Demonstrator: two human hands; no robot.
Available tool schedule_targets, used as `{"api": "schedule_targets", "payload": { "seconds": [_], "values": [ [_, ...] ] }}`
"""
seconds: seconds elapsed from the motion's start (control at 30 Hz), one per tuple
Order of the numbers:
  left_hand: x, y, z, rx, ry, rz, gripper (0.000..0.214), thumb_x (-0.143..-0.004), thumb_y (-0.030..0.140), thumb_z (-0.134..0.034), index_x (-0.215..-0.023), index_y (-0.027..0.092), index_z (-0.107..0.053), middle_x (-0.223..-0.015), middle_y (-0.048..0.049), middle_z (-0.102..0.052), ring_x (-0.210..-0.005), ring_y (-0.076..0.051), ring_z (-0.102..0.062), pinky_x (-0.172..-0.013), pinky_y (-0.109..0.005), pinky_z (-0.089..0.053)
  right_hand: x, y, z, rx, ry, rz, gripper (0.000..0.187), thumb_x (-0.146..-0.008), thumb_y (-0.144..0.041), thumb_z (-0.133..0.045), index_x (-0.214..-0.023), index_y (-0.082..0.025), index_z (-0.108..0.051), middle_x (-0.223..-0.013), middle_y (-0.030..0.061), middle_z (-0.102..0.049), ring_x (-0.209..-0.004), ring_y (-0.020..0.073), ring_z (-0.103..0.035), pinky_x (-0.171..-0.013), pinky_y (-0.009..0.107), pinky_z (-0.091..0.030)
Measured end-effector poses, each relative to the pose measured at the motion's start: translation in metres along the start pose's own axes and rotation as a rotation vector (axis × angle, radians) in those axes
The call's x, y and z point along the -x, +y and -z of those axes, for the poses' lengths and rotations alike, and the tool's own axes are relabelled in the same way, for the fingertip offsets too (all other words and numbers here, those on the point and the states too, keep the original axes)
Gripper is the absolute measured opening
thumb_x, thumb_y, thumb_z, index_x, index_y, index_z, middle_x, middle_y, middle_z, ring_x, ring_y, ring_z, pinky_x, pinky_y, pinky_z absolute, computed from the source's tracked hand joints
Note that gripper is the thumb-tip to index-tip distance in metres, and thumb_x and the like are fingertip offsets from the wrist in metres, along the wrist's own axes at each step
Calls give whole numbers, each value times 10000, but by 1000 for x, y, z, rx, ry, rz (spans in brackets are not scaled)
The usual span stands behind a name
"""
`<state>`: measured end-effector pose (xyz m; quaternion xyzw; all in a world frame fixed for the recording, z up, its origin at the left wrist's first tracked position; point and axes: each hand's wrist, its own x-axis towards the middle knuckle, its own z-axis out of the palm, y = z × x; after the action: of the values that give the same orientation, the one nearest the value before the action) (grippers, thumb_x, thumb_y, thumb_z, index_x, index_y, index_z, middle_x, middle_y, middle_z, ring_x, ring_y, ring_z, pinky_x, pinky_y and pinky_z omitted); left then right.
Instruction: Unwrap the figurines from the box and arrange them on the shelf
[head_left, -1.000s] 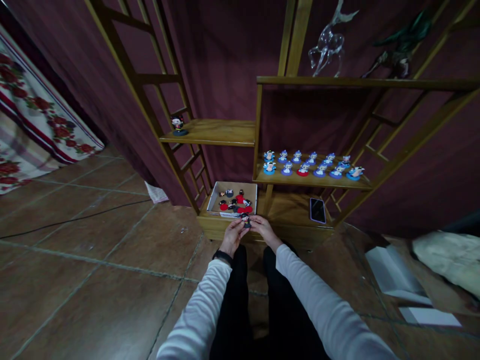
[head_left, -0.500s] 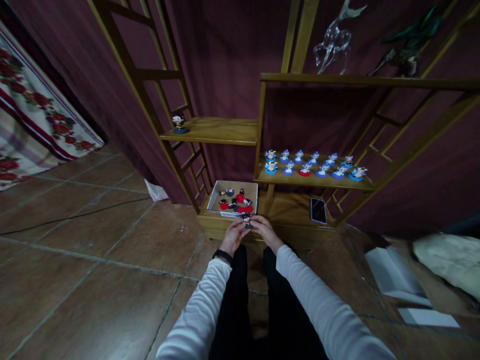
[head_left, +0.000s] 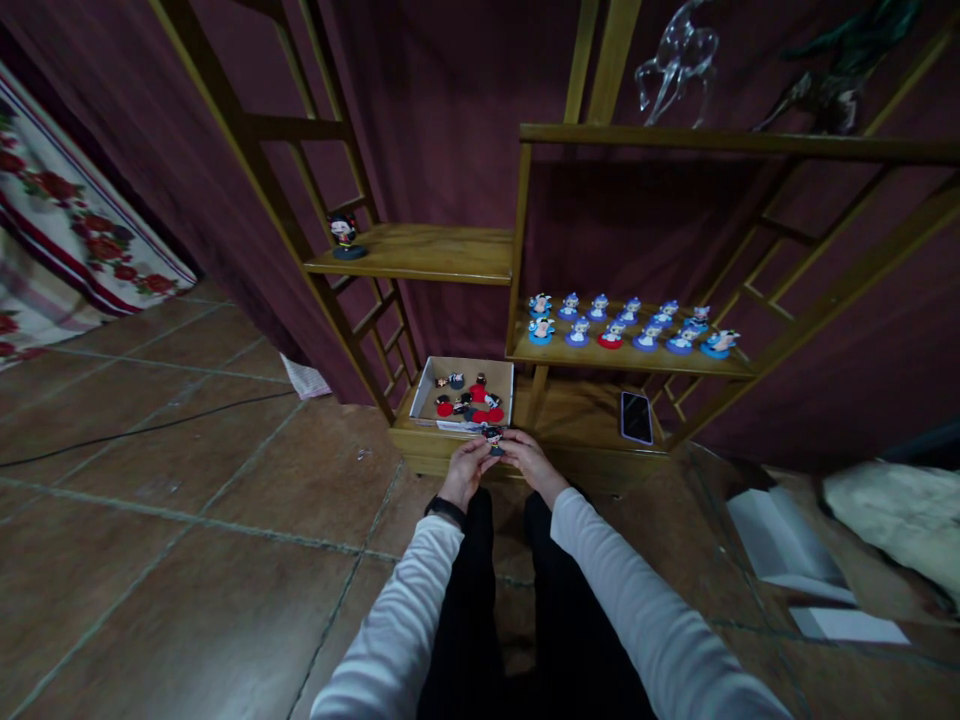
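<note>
Between both hands, in front of the box, I hold a small black-haired figurine [head_left: 492, 438] upright on its dark base. My left hand [head_left: 466, 470] grips it from the left, fingers closed. From the other side my right hand [head_left: 528, 458] pinches it too. Just beyond them an open cardboard box [head_left: 425, 392] contains several figurines with red or dark bases, lying tumbled. A similar dark-haired figurine [head_left: 345, 236] stands at the left end of the upper-left shelf [head_left: 439, 247].
Two rows of blue and white figurines [head_left: 576, 333] stand on the right shelf [head_left: 637, 363]. A phone [head_left: 636, 417] lies on the bottom board. A clear deer ornament [head_left: 679, 62] and a dark statue [head_left: 832, 80] occupy the top. White packaging [head_left: 787, 545] lies on the floor at right.
The view has shifted slightly, so the shelves sit a little higher and the left figurine further left. Both hands keep hold of the figurine, almost unmoved.
</note>
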<state>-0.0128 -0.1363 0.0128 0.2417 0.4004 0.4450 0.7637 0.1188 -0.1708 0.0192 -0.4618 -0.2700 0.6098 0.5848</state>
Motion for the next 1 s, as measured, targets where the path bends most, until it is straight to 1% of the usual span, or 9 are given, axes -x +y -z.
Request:
{"api": "schedule_targets", "payload": {
  "seconds": [0.2,0.3,0.47,0.57,0.67,0.73,0.83,1.0],
  "values": [
    [1,-2,-2,-47,28,-14,163,-615,66,-725,-740,116,-634,-678,-43,-676,-660,-154,-650,-709,-305,-532,-5,1,3,-18,26,-26,298,-533,-263,-739,-791,-191,-609,-790,13,-672,-775,174,-631,-763,333,-473],
    [1,-4,-3,-49,50,-24,166,-611,67,-725,-736,118,-629,-671,-44,-674,-658,-159,-649,-701,-309,-534,-5,0,5,-27,10,-52,299,-522,-249,-749,-780,-186,-612,-785,17,-679,-770,177,-633,-764,337,-476],
    [1,-5,-5,-67,48,-23,145,-626,73,-707,-742,115,-632,-683,-49,-676,-644,-149,-646,-693,-295,-532,-4,-1,5,-23,-34,-61,285,-534,-254,-745,-773,-181,-607,-772,14,-676,-748,165,-633,-765,329,-473],
    [3,-5,-8,-63,50,-51,134,-649,92,-696,-760,121,-625,-690,-42,-672,-634,-132,-639,-693,-282,-530,-4,0,2,-32,-33,-20,294,-546,-270,-738,-796,-189,-604,-790,5,-671,-752,157,-629,-764,324,-475],
    [5,-4,-8,-15,81,-109,171,-667,105,-689,-812,139,-606,-705,-25,-664,-637,-116,-632,-694,-275,-526,-3,2,-2,-34,-51,46,293,-580,-305,-714,-835,-200,-615,-872,17,-670,-817,166,-626,-776,326,-474],
    [7,-4,-7,9,87,-160,195,-671,110,-690,-839,148,-598,-727,-20,-660,-642,-109,-628,-689,-269,-521,-2,2,-4,-25,-63,65,300,-593,-315,-701,-862,-207,-626,-921,28,-666,-855,178,-623,-783,333,-475],
    [11,-2,-5,8,57,-194,203,-679,111,-687,-862,143,-604,-769,-32,-660,-661,-111,-627,-692,-267,-516,2,2,-6,-5,-67,70,345,-578,-293,-711,-906,-214,-638,-949,35,-662,-873,190,-623,-795,347,-473],
    [22,7,-3,-28,-36,-123,186,-688,84,-676,-862,131,-629,-810,-52,-666,-696,-119,-630,-748,-290,-512,7,0,-5,18,-59,58,365,-555,-274,-735,-905,-199,-662,-896,44,-680,-832,195,-633,-798,353,-468]
  ]
}}
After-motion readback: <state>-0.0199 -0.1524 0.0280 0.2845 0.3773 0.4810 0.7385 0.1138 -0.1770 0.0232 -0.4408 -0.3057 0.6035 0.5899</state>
